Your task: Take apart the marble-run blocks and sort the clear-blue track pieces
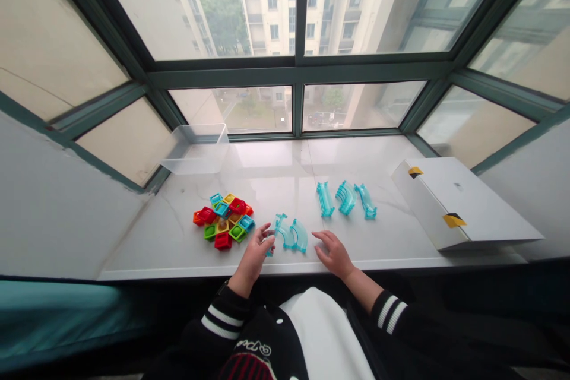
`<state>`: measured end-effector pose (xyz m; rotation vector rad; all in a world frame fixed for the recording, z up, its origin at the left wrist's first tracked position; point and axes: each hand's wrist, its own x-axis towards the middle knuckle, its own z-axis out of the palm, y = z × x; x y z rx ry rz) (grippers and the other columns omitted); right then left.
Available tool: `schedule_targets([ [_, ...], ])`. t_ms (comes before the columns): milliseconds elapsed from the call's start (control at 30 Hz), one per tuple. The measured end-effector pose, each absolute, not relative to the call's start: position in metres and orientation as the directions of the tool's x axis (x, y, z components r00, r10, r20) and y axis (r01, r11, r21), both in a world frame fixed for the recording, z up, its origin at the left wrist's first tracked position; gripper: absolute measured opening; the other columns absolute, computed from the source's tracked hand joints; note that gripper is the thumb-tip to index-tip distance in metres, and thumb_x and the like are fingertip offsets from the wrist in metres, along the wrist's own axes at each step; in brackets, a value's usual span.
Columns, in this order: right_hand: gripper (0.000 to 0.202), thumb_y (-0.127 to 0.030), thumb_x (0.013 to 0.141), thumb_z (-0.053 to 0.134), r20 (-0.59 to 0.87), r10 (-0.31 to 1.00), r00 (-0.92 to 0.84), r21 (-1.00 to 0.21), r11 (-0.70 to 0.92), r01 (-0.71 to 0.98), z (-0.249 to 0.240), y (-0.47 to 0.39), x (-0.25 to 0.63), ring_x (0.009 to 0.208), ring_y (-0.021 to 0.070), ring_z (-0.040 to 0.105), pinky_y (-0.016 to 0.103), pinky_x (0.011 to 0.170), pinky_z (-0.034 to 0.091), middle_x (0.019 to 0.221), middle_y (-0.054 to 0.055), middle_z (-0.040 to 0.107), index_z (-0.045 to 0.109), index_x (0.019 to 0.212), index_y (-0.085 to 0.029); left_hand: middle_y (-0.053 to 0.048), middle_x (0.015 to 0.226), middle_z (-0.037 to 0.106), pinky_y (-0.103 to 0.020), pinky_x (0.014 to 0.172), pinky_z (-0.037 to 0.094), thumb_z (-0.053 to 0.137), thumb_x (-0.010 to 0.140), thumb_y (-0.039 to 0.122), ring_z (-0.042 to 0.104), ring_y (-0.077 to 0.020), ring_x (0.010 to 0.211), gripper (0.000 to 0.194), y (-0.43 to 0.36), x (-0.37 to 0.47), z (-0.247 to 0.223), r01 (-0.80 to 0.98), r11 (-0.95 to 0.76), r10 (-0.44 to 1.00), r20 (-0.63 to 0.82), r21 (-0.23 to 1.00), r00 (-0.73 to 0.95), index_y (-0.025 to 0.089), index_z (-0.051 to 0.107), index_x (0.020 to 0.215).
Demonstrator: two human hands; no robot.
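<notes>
My left hand [257,251] is at the left end of a small group of see-through blue track pieces, its thumb and fingers closed around one that they mostly hide. Just right of it, a curved blue track piece [285,233] lies against another curved track piece [300,236]. Fingers apart and holding nothing, my right hand [333,254] hovers over or rests near the sill's front edge, a short gap from the curved pieces. Farther back stand a straight blue track piece [325,199], a ribbed curved one [345,198] and a third piece [366,200], side by side.
Left of my left hand is a heap of red, yellow, green and blue blocks [222,240]. A clear plastic bin [196,165] stands at the back left by the window. To the right sits a white box [472,205] with yellow-and-black tabs. The white sill [378,252] ends close to my body.
</notes>
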<state>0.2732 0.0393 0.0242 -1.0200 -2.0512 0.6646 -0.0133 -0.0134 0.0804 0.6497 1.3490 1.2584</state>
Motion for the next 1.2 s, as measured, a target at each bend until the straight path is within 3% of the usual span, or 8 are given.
schedule_targets([
  [200,0.039,-0.033,0.1,0.059,0.289,0.855,-0.43,-0.856,0.432,0.284,0.064,0.03,0.257,0.094,0.0223,0.071,0.041,0.09,0.06,0.11,0.008,0.075,0.063,0.138,-0.027,-0.016,0.128,0.069,-0.028,0.071,0.052,0.087,0.076,0.041,0.065,-0.0165,0.086,0.086,-0.01,0.012,0.09,-0.219,0.222,0.962,-0.25,0.95,-0.109,0.019,0.05,0.151],
  [400,0.041,-0.055,0.101,0.059,0.023,0.879,-0.476,-0.982,0.11,0.156,0.087,0.033,0.242,0.079,0.0194,0.068,0.034,0.076,0.056,0.087,0.004,0.076,0.072,0.122,-0.022,-0.014,0.13,0.07,-0.027,0.067,0.052,0.088,0.077,0.04,0.06,-0.0138,0.077,0.069,-0.018,0.027,0.101,-0.101,0.219,0.976,-0.219,0.97,0.011,0.021,0.065,0.14],
  [533,0.051,-0.065,0.096,0.06,-0.114,0.9,-0.422,-0.993,-0.113,0.027,0.086,0.038,0.233,0.063,0.0155,0.061,0.03,0.065,0.05,0.071,0.001,0.07,0.073,0.11,-0.018,-0.013,0.127,0.071,-0.028,0.07,0.054,0.086,0.079,0.038,0.059,-0.0133,0.076,0.065,-0.021,0.028,0.098,-0.065,0.188,0.981,-0.185,0.98,0.052,0.022,0.066,0.139],
  [667,0.055,-0.07,0.089,0.065,-0.212,0.905,-0.368,-0.971,-0.239,-0.029,0.088,0.04,0.23,0.057,0.0143,0.057,0.028,0.058,0.044,0.064,0.001,0.067,0.075,0.1,-0.016,-0.013,0.124,0.072,-0.031,0.074,0.056,0.081,0.084,0.037,0.063,-0.0156,0.08,0.058,-0.021,0.029,0.096,-0.034,0.167,0.982,-0.163,0.985,0.091,0.022,0.067,0.138],
  [900,0.052,-0.067,0.084,0.069,-0.287,0.925,-0.25,-0.945,-0.317,-0.085,0.089,0.048,0.24,0.059,0.0158,0.061,0.028,0.058,0.045,0.067,0.004,0.072,0.075,0.093,-0.016,-0.013,0.118,0.074,-0.037,0.09,0.057,0.084,0.081,0.038,0.07,-0.0251,0.105,0.042,-0.021,0.033,0.097,-0.05,0.161,0.987,-0.159,0.986,0.037,0.02,0.075,0.117],
  [1000,0.05,-0.066,0.083,0.07,-0.296,0.935,-0.193,-0.944,-0.318,-0.093,0.088,0.052,0.244,0.059,0.0161,0.061,0.029,0.058,0.045,0.066,0.004,0.071,0.074,0.09,-0.017,-0.013,0.121,0.074,-0.039,0.096,0.056,0.085,0.082,0.04,0.07,-0.0263,0.108,0.043,-0.022,0.034,0.097,-0.075,0.174,0.983,-0.168,0.982,0.072,0.019,0.074,0.117],
  [1200,0.053,-0.073,0.081,0.069,-0.247,0.957,-0.153,-0.958,-0.264,-0.107,0.086,0.055,0.244,0.059,0.0169,0.058,0.031,0.059,0.046,0.063,0.003,0.068,0.069,0.084,-0.02,-0.012,0.117,0.075,-0.038,0.092,0.058,0.08,0.086,0.047,0.071,-0.0247,0.101,0.044,-0.024,0.033,0.09,-0.097,0.206,0.976,-0.198,0.974,0.088,0.019,0.073,0.12],
])
